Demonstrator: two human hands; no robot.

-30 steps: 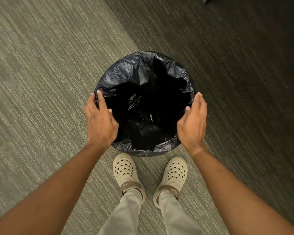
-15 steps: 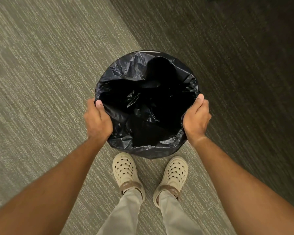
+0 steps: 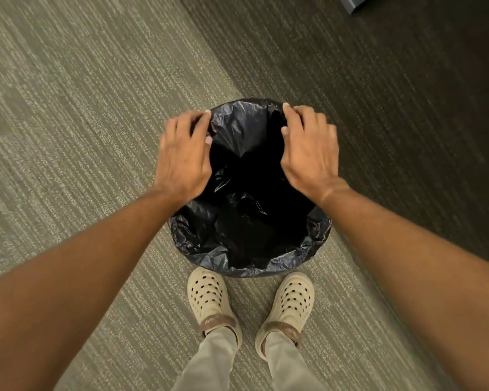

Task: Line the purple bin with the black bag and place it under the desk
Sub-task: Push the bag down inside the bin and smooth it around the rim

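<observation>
The black bag (image 3: 246,230) lines a round bin standing on the carpet right in front of my feet. The bag is folded over the rim all around, so none of the purple bin shows. My left hand (image 3: 182,156) rests on the far left of the rim, fingers curled on the bag's edge. My right hand (image 3: 308,149) is on the far right of the rim, fingertips pinching the bag's edge. Both hands lie palm down over the opening.
Grey-green striped carpet (image 3: 82,122) covers the floor left and front. Darker carpet (image 3: 407,108) runs along the right. A grey furniture corner (image 3: 353,2) pokes in at the top right. My beige clogs (image 3: 209,297) stand just behind the bin.
Both hands have moved from the near sides of the rim to its far edge and now hold the bag there. The bin appears slightly closer to my feet.
</observation>
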